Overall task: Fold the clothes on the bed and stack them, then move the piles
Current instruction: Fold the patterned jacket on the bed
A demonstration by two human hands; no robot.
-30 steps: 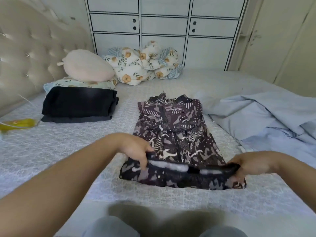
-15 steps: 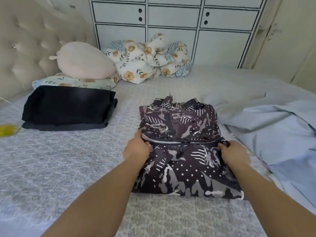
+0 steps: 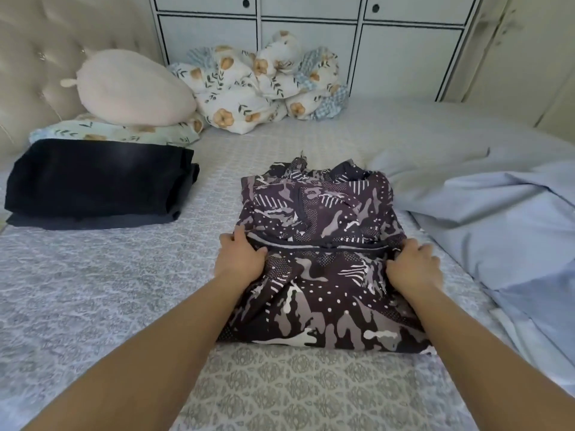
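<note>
A dark patterned garment (image 3: 320,293) lies in the middle of the bed, its near half folded over the far half. My left hand (image 3: 241,256) grips the left end of the folded hem. My right hand (image 3: 412,265) grips the right end of the same hem. A pile of folded black clothes (image 3: 93,181) rests at the left by the headboard. Unfolded light blue clothing (image 3: 497,231) is spread to the right of the patterned garment.
The grey patterned bedspread (image 3: 93,290) covers the bed. A pink cushion (image 3: 133,88) on a floral pillow and a bunched floral quilt (image 3: 264,82) sit at the head. A tufted headboard (image 3: 37,51) is at the left, white cabinets (image 3: 311,51) behind.
Both hands carried the garment's near hem away from me and laid it over the far half. Since half a second ago the hands have barely moved.
</note>
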